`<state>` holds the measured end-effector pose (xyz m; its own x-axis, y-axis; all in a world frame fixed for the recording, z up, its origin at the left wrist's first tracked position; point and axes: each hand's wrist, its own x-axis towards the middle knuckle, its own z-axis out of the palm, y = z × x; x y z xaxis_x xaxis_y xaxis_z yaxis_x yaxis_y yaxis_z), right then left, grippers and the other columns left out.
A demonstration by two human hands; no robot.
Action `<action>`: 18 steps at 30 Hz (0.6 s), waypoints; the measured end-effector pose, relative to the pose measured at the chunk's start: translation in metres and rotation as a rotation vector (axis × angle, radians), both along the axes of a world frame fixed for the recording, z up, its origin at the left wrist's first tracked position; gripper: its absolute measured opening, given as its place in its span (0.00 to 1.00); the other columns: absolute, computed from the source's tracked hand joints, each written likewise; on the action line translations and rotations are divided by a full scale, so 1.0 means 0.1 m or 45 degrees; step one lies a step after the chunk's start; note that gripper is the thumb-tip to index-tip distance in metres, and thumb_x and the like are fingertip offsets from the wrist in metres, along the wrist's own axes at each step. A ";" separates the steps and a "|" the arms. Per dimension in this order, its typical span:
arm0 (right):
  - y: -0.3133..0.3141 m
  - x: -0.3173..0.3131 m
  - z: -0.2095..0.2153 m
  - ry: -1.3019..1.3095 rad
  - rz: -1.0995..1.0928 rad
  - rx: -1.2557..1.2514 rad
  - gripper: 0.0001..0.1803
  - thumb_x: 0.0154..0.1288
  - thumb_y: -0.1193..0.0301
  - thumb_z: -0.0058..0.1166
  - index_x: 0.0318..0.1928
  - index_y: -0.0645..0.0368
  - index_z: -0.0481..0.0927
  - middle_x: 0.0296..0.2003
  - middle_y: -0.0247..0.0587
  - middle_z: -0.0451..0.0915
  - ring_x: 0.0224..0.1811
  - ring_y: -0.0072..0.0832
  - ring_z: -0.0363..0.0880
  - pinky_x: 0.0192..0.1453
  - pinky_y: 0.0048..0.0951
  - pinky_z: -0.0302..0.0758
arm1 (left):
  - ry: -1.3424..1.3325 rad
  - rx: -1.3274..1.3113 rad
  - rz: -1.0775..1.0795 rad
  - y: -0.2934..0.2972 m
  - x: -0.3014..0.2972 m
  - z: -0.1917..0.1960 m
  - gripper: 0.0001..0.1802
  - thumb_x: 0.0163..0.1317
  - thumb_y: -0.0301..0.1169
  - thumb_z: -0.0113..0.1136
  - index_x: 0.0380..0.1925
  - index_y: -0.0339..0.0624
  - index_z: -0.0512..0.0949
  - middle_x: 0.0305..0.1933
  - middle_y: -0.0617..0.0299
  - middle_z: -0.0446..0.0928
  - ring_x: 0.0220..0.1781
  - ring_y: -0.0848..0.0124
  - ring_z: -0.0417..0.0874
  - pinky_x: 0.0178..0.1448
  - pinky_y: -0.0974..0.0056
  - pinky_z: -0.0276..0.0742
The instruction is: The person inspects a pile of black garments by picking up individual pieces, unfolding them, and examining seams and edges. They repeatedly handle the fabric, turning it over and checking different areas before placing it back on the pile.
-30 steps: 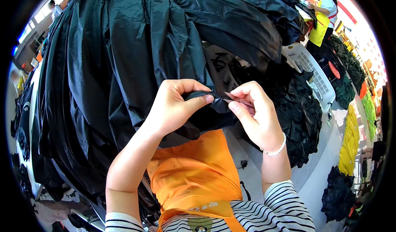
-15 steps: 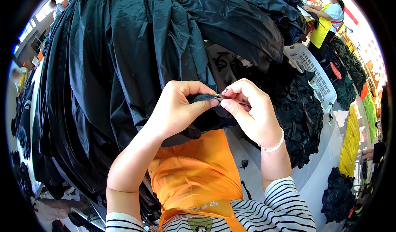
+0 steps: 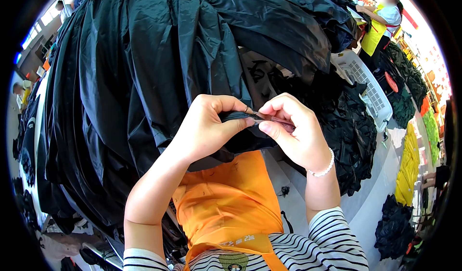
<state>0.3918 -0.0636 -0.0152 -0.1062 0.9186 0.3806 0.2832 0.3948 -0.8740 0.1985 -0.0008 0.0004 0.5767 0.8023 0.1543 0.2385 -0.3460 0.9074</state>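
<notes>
Shiny black fabric (image 3: 159, 64) hangs in long folds in front of me and on the left. My left hand (image 3: 204, 126) pinches a folded edge of it between thumb and forefinger. Close by on the right, my right hand (image 3: 293, 129) is closed around a slim pinkish tool (image 3: 282, 122), mostly hidden by the fingers; its exact kind does not show. The tool's tip is near the left fingertips at the fabric edge. I cannot make out whether it touches the cloth.
A crumpled black fabric pile (image 3: 349, 136) lies right of my hands, beside a white plastic basket (image 3: 373, 95). Farther right are a yellow cloth (image 3: 408, 167) and another dark bundle (image 3: 394, 227). A person in a yellow apron (image 3: 374, 37) works at the back right; others stand far left.
My right fingers have shifted slightly, opening a small gap from the left fingertips. More of the pinkish tool shows. The left hand keeps its pinch on the fabric.
</notes>
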 end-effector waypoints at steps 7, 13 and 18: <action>0.01 -0.01 0.01 -0.082 0.017 0.067 0.08 0.62 0.79 0.60 0.40 0.66 0.76 0.36 0.37 0.75 0.35 0.21 0.79 0.41 0.20 0.77 | 0.095 0.027 0.013 0.00 0.01 -0.01 0.07 0.54 0.24 0.68 0.32 0.33 0.83 0.29 0.62 0.82 0.30 0.79 0.78 0.38 0.73 0.73; 0.00 0.01 0.00 -0.087 0.022 0.046 0.07 0.62 0.79 0.61 0.39 0.66 0.76 0.35 0.37 0.76 0.34 0.21 0.79 0.39 0.20 0.77 | 0.124 -0.003 -0.006 -0.02 0.02 0.02 0.07 0.54 0.25 0.68 0.32 0.32 0.83 0.28 0.61 0.82 0.30 0.79 0.78 0.37 0.72 0.73; -0.01 0.02 -0.02 -0.074 0.036 0.073 0.07 0.62 0.79 0.61 0.38 0.65 0.76 0.34 0.36 0.76 0.31 0.19 0.77 0.36 0.19 0.75 | 0.084 0.038 -0.030 -0.03 0.03 -0.02 0.07 0.54 0.24 0.67 0.33 0.32 0.82 0.29 0.60 0.82 0.31 0.77 0.79 0.39 0.71 0.74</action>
<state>0.3935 -0.0647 -0.0173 -0.1554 0.8918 0.4250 0.3209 0.4524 -0.8321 0.2018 -0.0039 -0.0017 0.6048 0.7842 0.1391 0.2889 -0.3788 0.8793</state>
